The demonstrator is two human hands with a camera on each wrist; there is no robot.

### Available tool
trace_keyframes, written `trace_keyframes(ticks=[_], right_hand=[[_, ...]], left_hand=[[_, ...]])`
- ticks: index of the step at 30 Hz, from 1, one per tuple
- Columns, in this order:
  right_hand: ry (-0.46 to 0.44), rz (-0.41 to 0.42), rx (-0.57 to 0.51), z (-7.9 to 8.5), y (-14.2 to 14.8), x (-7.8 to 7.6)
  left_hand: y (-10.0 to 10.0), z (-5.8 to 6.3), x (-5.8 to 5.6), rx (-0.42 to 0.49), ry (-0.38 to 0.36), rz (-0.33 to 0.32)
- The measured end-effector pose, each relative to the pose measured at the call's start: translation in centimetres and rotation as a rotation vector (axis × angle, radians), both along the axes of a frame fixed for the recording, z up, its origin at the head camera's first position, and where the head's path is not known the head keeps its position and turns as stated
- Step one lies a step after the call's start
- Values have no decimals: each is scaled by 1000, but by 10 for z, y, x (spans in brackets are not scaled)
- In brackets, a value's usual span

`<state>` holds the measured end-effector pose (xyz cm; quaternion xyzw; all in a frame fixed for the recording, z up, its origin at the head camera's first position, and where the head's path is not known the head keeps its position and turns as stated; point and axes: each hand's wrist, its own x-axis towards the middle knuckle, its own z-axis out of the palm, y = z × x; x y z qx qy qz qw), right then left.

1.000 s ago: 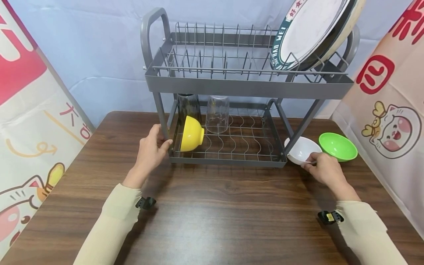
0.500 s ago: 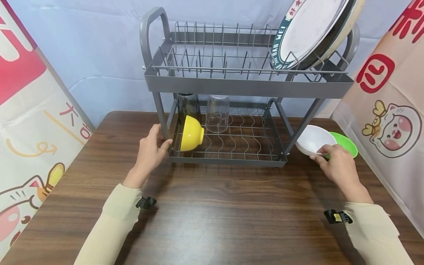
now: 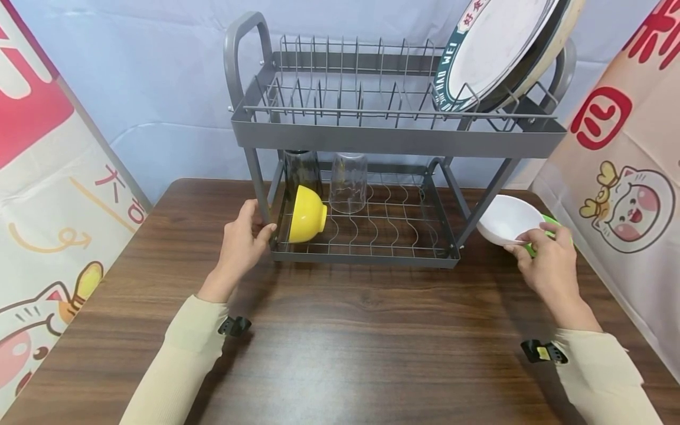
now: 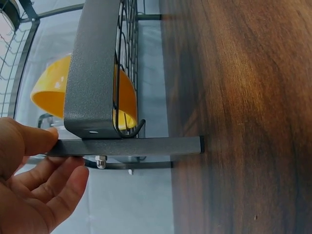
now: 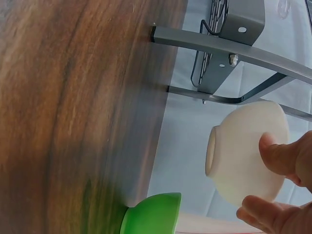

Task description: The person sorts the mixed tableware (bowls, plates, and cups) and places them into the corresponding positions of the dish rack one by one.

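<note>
My right hand [image 3: 549, 265] pinches the rim of a white bowl [image 3: 507, 218] to the right of the dish rack. In the right wrist view the bowl [image 5: 243, 151] is raised off the table, thumb on its outer wall. A green bowl [image 5: 153, 214] stands on the table beside it, mostly hidden behind my right hand in the head view. My left hand [image 3: 241, 245] grips the left front leg [image 4: 126, 146] of the grey two-tier dish rack [image 3: 393, 143], thumb on one side and fingers on the other. Just inside that leg, a yellow bowl [image 3: 308, 215] stands on its side on the lower tier.
Behind the yellow bowl are a dark glass [image 3: 301, 171] and a clear glass [image 3: 349, 189], both on the lower tier. A large plate [image 3: 494, 65] with a green border leans in the upper tier's right end, with another round piece behind it. Printed cloths hang at both sides.
My right hand has shifted right and a little farther back with the white bowl, which now overlaps the green bowl in the head view. My left hand has stayed on the rack leg.
</note>
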<state>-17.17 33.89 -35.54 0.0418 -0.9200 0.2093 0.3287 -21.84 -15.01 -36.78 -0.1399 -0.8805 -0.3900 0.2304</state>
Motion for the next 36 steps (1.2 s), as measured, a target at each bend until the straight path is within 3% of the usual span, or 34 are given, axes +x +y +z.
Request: trace_keyframes(ticks=[25,36], right_hand=[[-85,-100,-173,8,10,25],[-68,-89,-156,15,9,42]], left_hand=[[0,-3,0,-10,-8,9],[0,-3,0,-11,-9,8]])
